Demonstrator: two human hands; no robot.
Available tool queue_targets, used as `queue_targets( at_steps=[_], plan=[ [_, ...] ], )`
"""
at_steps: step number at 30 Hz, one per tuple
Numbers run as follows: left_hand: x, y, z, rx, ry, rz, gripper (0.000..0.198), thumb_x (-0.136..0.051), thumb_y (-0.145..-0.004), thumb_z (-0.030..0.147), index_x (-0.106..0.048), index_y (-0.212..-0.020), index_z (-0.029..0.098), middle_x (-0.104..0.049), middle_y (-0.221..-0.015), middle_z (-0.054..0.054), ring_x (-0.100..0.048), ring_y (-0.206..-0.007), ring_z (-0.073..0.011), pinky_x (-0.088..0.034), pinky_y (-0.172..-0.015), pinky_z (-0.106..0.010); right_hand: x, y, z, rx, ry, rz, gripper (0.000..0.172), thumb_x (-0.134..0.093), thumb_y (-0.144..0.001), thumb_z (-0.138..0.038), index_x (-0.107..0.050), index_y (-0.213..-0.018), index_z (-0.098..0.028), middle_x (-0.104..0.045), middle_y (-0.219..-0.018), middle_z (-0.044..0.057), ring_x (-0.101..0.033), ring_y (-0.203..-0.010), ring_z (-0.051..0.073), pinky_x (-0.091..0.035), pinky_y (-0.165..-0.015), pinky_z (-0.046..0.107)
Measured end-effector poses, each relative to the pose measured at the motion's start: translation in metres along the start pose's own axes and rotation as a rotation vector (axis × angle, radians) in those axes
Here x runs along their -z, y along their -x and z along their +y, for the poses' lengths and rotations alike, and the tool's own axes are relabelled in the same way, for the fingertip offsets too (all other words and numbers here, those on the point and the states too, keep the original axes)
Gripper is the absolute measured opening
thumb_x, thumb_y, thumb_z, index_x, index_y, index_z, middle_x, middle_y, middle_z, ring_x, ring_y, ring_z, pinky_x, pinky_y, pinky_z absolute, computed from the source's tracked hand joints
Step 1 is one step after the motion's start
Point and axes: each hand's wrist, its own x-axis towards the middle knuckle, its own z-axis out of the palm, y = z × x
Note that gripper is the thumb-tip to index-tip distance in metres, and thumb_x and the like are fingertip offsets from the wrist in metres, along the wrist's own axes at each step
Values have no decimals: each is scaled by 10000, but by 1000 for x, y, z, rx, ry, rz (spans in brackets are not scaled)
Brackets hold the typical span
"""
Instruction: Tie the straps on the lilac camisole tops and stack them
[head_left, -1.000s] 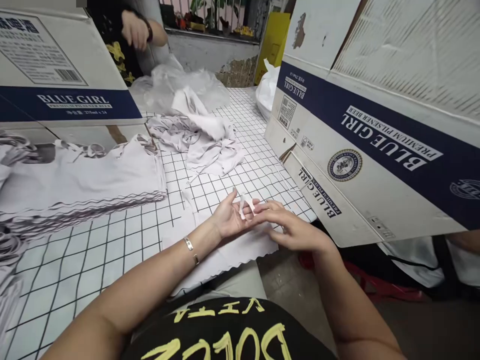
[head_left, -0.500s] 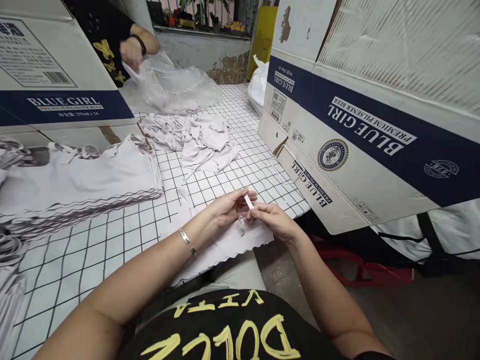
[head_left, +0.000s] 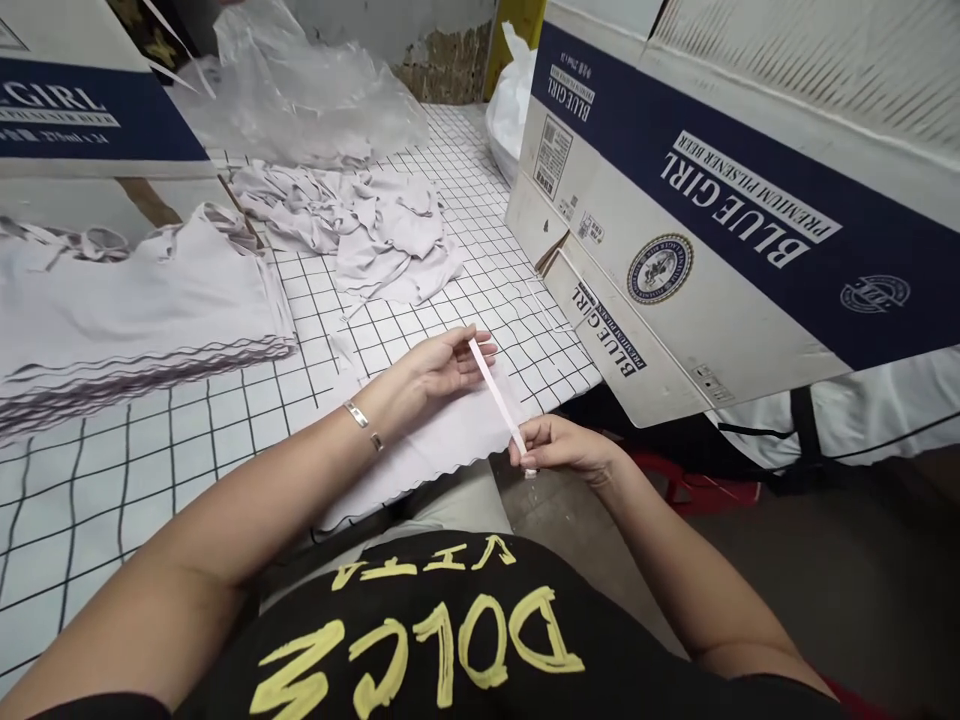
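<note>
A narrow pale pink strap (head_left: 497, 395) is stretched slantwise between my two hands. My left hand (head_left: 450, 365) pinches its upper end by the thumb, the other fingers loosely curled behind. My right hand (head_left: 562, 448) grips the lower end between thumb and fingers, and a small whitish piece pokes out below the fingertips, too small to make out. Under my hands a pale pink garment (head_left: 427, 460) with a wavy hem lies over the near table edge; where the strap joins it, if it does, is hidden.
A stack of pale garments (head_left: 142, 310) lies at left before a beer carton (head_left: 82, 110). A crumpled garment heap (head_left: 390, 230) and clear plastic bag (head_left: 322, 95) are farther back on the checked tablecloth (head_left: 217, 450). A large carton (head_left: 600, 250) and white bag (head_left: 512, 110) stand right.
My right hand has drawn away from the left, down and to the right, so a longer length of strap shows between them. The view has tilted downward, and the other person's hand has left it.
</note>
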Motion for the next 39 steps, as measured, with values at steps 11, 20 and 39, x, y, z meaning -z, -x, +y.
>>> queue_targets(
  at_steps=[11, 20, 39],
  plan=[
    [17, -4, 15, -62, -106, 17, 194, -503, -936, 270, -605, -902, 108, -657, -829, -122, -660, -746, -194, -583, -730, -372, 5, -12, -19, -21, 231, 170, 325, -841, -615, -281, -699, -859, -120, -686, -730, 38, -613, -642, 114, -481, -607, 240],
    [-9, 9, 14, 33, 128, -49, 150, -435, -926, 93, -579, -956, 65, -652, -870, -141, -680, -822, -196, -597, -782, -346, 13, -60, -49, 189, 416, 232, 359, -734, -748, -415, -672, -962, -133, -520, -601, -41, -451, -534, 79, -367, -512, 232],
    [4, 1, 29, -153, -554, 110, 269, -554, -888, 278, -581, -657, 143, -613, -689, -104, -628, -847, -251, -507, -796, -364, 38, -35, -59, -7, 296, 52, 222, -794, -697, -292, -721, -814, -118, -666, -682, 22, -554, -560, 82, -407, -512, 207]
  ],
)
